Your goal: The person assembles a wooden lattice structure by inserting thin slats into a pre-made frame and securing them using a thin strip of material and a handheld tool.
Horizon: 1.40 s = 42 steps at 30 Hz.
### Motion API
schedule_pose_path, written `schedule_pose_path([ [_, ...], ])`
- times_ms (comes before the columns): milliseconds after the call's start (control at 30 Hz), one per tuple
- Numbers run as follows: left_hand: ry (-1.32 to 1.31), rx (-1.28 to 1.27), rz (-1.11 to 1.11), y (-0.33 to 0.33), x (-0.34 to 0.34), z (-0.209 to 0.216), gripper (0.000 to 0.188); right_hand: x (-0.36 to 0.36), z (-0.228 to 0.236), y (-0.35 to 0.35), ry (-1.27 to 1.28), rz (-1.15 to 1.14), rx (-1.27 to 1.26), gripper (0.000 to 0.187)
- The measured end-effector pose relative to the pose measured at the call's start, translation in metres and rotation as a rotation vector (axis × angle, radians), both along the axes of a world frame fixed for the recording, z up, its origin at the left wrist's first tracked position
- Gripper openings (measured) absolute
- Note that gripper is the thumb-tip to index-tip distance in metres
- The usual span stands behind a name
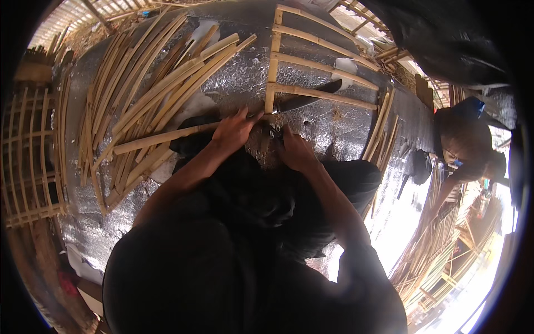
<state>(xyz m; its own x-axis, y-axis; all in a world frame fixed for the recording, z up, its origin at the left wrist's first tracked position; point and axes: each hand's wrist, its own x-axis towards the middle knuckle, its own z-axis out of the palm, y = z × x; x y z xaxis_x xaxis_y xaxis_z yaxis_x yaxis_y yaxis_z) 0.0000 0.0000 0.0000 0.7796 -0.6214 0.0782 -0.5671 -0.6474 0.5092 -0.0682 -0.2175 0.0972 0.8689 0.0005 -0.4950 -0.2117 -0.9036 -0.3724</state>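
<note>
My left hand (233, 131) is closed on a split bamboo strip (169, 136), which lies slantwise from the lower left and passes in front of my lap. My right hand (297, 149) is closed, thumb up, around a dark tool (276, 133) whose shape is mostly hidden against my dark clothes. Just beyond both hands lies a machete (311, 96) with a long, dark, curved blade pointing to the right. Its blade meets the lower part of a bamboo frame (272, 61), a ladder-like piece with several crossbars.
Loose bamboo strips (147, 83) are heaped at the left on a shiny silver sheet (239, 80). A bamboo lattice (30, 150) stands at the far left. More strips (384, 125) lie right of the frame. Another person (467, 139) bends over bamboo at the far right.
</note>
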Motion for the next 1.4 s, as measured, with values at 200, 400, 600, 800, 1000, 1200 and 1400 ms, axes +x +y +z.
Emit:
schedule_pose_path([
  [200, 0.085, 0.064, -0.031, 0.004, 0.015, 0.052, 0.047, -0.018, 0.0, -0.041, -0.316, -0.123, 0.158, 0.032],
  [400, -0.054, 0.052, 0.082, 0.018, 0.012, 0.058, 0.05, -0.033, -0.027, -0.067, -0.396, -0.031, -0.123, 0.04],
  [600, -0.031, -0.051, 0.147, 0.053, 0.026, 0.058, 0.03, -0.032, -0.013, -0.028, -0.537, -0.289, 0.159, 0.043],
  [800, 0.026, 0.087, 0.067, 0.051, 0.033, 0.075, 0.025, -0.009, -0.054, 0.034, -0.145, -0.388, 0.587, 0.037],
  [1000, 0.059, 0.082, 0.077, 0.086, 0.07, 0.139, 0.022, 0.012, 0.001, 0.084, -0.129, -0.537, 1.178, 0.032],
  [1200, 0.073, 0.184, 0.146, 0.114, 0.069, 0.2, 0.037, 0.052, 0.028, 0.133, -0.164, -0.494, 1.304, 0.024],
  [1400, 0.23, 0.123, 0.355, 0.143, 0.073, 0.189, 0.043, 0.088, 0.01, 0.164, -0.15, -0.338, 1.135, 0.019],
])
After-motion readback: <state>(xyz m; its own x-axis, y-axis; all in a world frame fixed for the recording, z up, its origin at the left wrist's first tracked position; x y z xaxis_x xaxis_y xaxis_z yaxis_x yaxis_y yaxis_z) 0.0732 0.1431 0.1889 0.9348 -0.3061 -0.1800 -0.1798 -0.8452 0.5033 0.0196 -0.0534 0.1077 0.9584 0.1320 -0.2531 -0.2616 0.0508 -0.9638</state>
